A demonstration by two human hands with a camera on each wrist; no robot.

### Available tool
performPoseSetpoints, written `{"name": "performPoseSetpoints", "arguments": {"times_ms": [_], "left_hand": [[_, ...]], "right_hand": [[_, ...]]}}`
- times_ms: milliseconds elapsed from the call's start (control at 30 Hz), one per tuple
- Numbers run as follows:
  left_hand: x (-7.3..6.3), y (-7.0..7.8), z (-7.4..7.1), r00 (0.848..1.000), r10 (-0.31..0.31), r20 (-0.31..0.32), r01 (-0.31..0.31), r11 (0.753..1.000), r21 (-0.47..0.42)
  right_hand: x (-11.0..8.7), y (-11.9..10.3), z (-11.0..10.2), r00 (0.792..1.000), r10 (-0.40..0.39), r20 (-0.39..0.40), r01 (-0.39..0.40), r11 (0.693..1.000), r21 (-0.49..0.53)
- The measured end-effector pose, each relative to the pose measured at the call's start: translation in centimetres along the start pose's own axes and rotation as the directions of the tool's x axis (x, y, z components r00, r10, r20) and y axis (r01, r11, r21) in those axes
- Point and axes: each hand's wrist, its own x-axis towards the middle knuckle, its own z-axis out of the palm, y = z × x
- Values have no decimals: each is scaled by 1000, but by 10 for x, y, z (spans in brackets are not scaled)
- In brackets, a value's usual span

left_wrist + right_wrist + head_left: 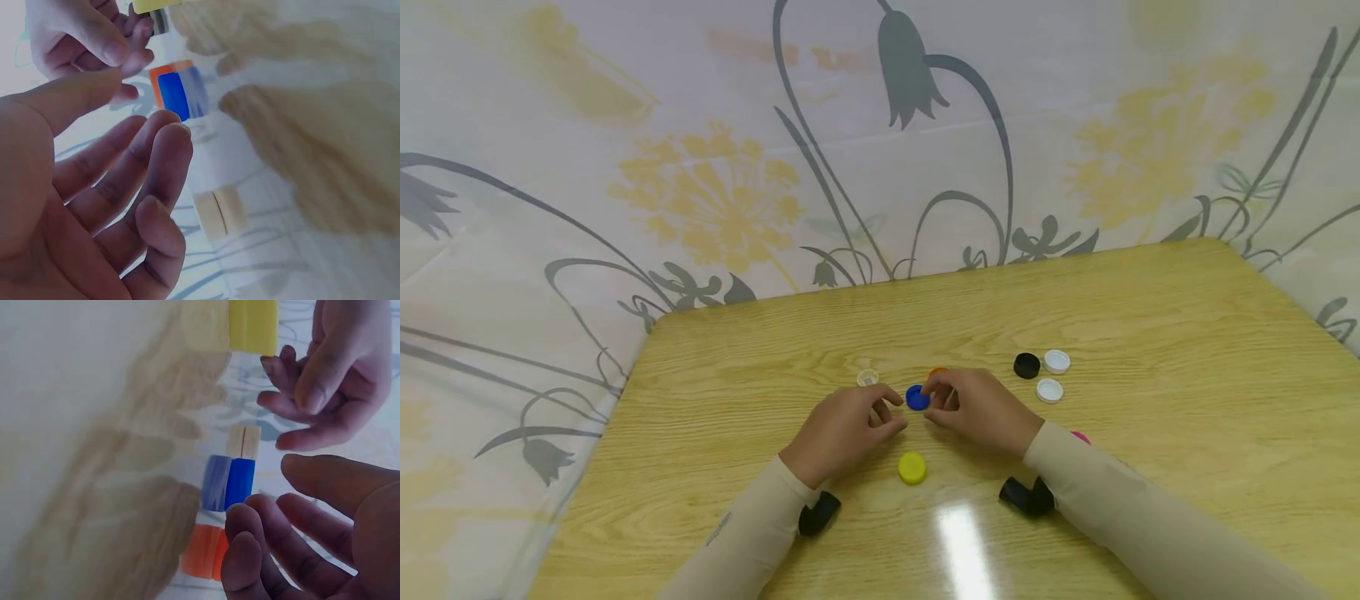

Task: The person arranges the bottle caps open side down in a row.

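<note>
A blue round cap [917, 397] with a hollow top lies on the wooden table between the hands. My left hand [850, 427] is to its left, fingers loosely bent, thumb and fingertips apart and nothing between them. At the cap's right edge is my right hand [981, 408], its index fingertip overlapping the rim in the head view. In the right wrist view, the right thumb stands well apart from its fingers beside the blue cap [240, 484]. An orange cap [937, 372] shows partly behind the right hand. Beyond the left fingers sits a beige cap [867, 377].
A yellow cap [912, 468] lies nearer the front. To the right are a black cap [1027, 365] and two white caps [1057, 361]. A pink piece [1081, 437] peeks out from behind the right sleeve. Patterned cloth [715, 200] hangs behind the table [1150, 333].
</note>
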Motion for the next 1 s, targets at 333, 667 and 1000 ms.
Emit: {"name": "performPoseSetpoints", "arguments": {"times_ms": [333,667,1000], "left_hand": [[20,6,2,999,-17,-27,18,999,51],[25,4,6,999,-39,-8,39,998,53],[25,4,6,999,-32,-23,33,998,46]], "right_hand": [[11,-2,2,1000,23,3,-22,998,-64],[14,1,0,1000,14,16,-12,995,-100],[15,2,0,999,31,39,-27,995,-92]]}}
